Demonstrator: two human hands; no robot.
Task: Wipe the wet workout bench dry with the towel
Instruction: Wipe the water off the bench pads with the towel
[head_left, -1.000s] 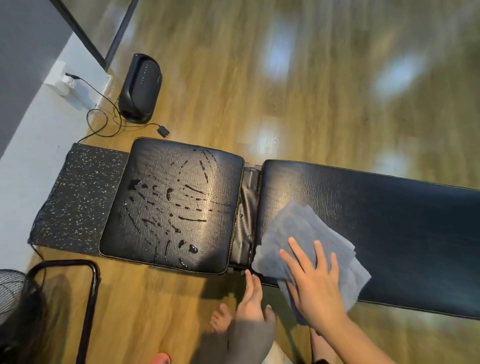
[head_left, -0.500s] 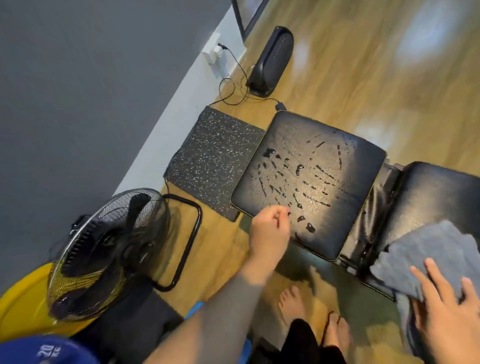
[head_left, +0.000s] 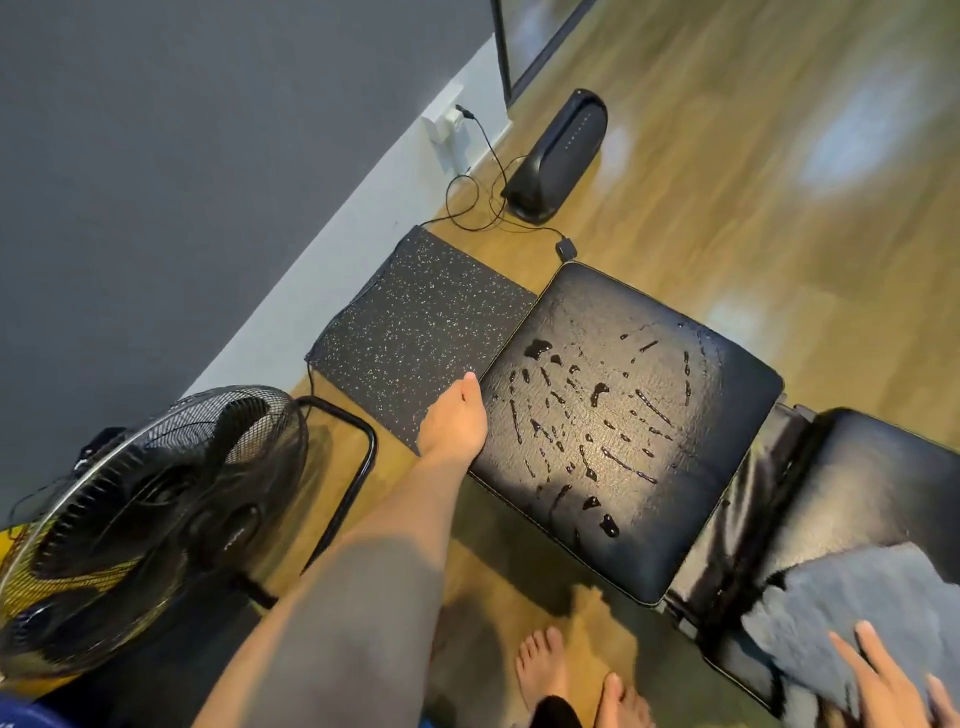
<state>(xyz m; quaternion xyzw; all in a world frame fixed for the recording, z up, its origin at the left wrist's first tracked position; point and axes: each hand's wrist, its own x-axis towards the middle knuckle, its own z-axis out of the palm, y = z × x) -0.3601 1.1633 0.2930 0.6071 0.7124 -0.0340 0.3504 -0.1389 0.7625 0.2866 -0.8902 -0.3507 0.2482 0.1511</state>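
Note:
The black workout bench has a square seat pad (head_left: 670, 457) covered in water drops and streaks, and a long back pad (head_left: 883, 467) to its right. A grey towel (head_left: 857, 597) lies on the near end of the back pad. My right hand (head_left: 893, 686) lies flat on the towel at the bottom right, fingers spread and partly cut off by the frame. My left hand (head_left: 457, 415) rests against the seat pad's left edge, thumb up. Its fingers are hidden, so I cannot tell whether it grips the edge.
A black floor fan (head_left: 145, 519) on a tube stand is close at the left. A speckled rubber mat (head_left: 415, 322) lies beside the seat pad. A black speaker (head_left: 556, 156) and its cable run to a wall socket (head_left: 447, 124). My bare feet (head_left: 545, 670) are on the wooden floor.
The view has swung left. My left hand rose from below the bench to the seat pad's left edge. The towel and my right hand slid toward the lower right of the view.

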